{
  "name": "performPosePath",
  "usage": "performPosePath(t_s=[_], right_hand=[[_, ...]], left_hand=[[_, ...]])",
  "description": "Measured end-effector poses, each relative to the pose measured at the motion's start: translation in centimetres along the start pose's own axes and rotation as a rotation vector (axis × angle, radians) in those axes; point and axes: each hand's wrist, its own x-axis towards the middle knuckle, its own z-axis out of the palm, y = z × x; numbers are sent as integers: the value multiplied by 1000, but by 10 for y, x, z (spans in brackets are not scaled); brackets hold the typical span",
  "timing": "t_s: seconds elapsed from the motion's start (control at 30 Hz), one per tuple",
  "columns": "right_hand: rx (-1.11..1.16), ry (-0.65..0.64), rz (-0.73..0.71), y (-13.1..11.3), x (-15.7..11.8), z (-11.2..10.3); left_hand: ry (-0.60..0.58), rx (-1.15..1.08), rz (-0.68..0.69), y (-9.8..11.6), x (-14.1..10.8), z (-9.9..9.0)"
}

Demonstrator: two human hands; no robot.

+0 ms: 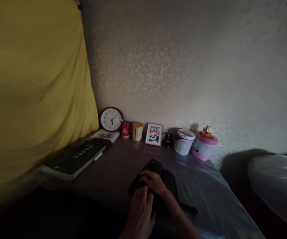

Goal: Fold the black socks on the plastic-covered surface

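A dark piece of black cloth (169,181) lies bunched on the table in front of me, with a narrow strip trailing off to the right. Its exact kind is hard to make out in the dim light. My left hand (140,207) comes in from below, its fingers bent down and closed on the near part of the cloth. Just above and to the right, my right hand (154,182) rests over the top of the cloth with curled fingers. The two hands are close together, and the fingertips are partly hidden.
Along the wall stand a round clock (111,119), a red can (125,129), a yellow tin (137,131), a panda picture frame (154,134), a small black object (167,139), a white tub (184,141) and a pink-lidded tub (204,147). A green book (76,157) lies left.
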Motion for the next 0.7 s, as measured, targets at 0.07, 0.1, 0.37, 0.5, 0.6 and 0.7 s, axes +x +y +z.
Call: performPosePath(t_s=[0.07,0.1,0.37,0.5,0.6,0.7], right_hand=[[8,-46,-33,-4,-3,-1],[23,-65,-48,-6,-5,-1],[-34,8,-221,-12,-26,-8],[-182,33,-292,3,-20,-15],[-267,44,-288,19,-4,-22],[-337,61,-262,35,18,-30]], left_hand=[[-23,-24,18,-2,4,7],[-35,-29,20,-4,4,12],[-177,-9,32,-14,8,35],[-170,32,-16,-13,14,47],[-117,53,-70,-14,17,62],[-113,46,-145,-14,20,72]])
